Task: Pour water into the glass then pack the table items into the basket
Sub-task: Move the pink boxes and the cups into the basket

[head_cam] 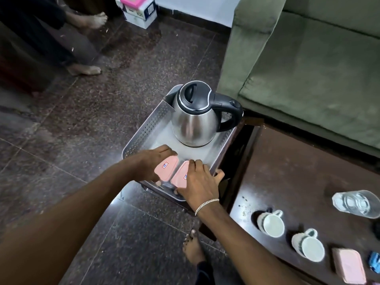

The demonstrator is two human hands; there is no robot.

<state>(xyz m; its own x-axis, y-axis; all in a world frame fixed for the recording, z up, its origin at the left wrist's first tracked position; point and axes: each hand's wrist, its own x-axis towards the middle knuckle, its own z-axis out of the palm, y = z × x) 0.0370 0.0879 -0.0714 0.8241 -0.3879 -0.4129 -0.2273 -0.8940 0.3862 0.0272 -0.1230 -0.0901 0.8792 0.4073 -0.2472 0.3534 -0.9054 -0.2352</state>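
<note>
Left hand (153, 161) and right hand (200, 182) each grasp a pink-lidded box (167, 168) side by side in the basket (141, 136), near the kettle (195, 118).

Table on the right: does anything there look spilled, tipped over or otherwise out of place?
A few pale specks or crumbs lie on the dark table just beyond the two mugs. The glass holds water, and I cannot tell whether it stands upright. Nothing looks spilled or broken.

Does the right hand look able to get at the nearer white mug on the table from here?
Probably yes: the right hand rests on a pink-lidded container in the basket, and nothing stands between it and the mug.
</note>
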